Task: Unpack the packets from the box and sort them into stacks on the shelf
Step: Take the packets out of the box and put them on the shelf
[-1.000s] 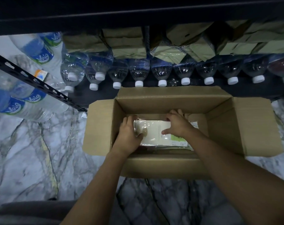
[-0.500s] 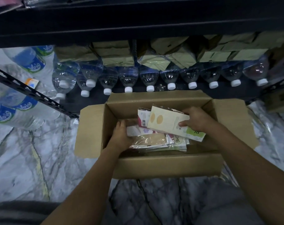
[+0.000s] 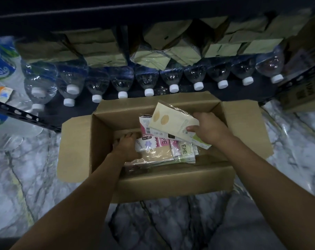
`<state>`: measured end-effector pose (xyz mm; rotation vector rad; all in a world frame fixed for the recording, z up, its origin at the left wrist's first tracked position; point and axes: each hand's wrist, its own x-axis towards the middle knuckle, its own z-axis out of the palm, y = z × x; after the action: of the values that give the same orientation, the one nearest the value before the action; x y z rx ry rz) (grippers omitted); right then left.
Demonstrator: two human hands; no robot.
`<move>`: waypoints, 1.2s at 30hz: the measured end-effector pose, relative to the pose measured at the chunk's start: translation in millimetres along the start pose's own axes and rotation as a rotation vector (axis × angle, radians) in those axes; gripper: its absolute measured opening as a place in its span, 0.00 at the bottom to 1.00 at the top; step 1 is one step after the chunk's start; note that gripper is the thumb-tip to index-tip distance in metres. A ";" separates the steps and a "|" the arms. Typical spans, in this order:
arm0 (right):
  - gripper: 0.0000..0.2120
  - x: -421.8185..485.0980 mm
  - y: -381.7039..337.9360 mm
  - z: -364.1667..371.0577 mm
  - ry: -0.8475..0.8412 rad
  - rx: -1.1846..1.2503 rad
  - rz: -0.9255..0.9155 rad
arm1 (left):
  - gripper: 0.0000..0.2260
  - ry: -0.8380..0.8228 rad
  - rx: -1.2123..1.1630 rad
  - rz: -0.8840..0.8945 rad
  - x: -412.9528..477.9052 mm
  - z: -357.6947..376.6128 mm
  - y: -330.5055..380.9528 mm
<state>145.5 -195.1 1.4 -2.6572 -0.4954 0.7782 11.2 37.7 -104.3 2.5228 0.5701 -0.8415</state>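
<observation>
An open cardboard box (image 3: 171, 179) stands on the marble floor in front of a dark shelf. Inside lies a loose pile of flat packets (image 3: 163, 150) in clear wrap, pink, beige and green. My right hand (image 3: 209, 130) grips a cream packet (image 3: 171, 121) with two tan ovals, together with a few more beneath it, lifted and tilted above the pile at the box's right side. My left hand (image 3: 126, 148) is down in the box at the left, fingers curled around the edge of the packet pile.
A row of plastic water bottles (image 3: 149, 82) with white caps lies on the lowest shelf just behind the box. Folded brown paper bags (image 3: 102, 49) sit behind them. More bottles (image 3: 5, 73) lie at the left, a printed carton (image 3: 304, 94) at the right.
My right hand has lifted the cream packet and those under it up off the pile and tilted them. My left hand has shifted to the pile's left edge.
</observation>
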 end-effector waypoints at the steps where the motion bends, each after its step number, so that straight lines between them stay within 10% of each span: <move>1: 0.14 0.4 -0.4 -0.6 0.000 -0.006 0.007 | 0.39 0.000 -0.003 0.001 -1.0 -0.7 -0.5; 15: 0.15 -9.5 -16.0 -19.0 0.103 -0.080 0.001 | 0.33 -0.103 -0.179 0.056 -37.7 -25.9 -5.4; 36: 0.18 -108.3 -66.5 -96.6 0.305 0.236 -0.237 | 0.08 0.376 -0.426 0.241 -192.6 -104.6 5.2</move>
<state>98.9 -201.2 154.0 -2.3831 -0.5821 0.3302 -78.9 38.9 95.6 2.2913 0.4834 -0.1335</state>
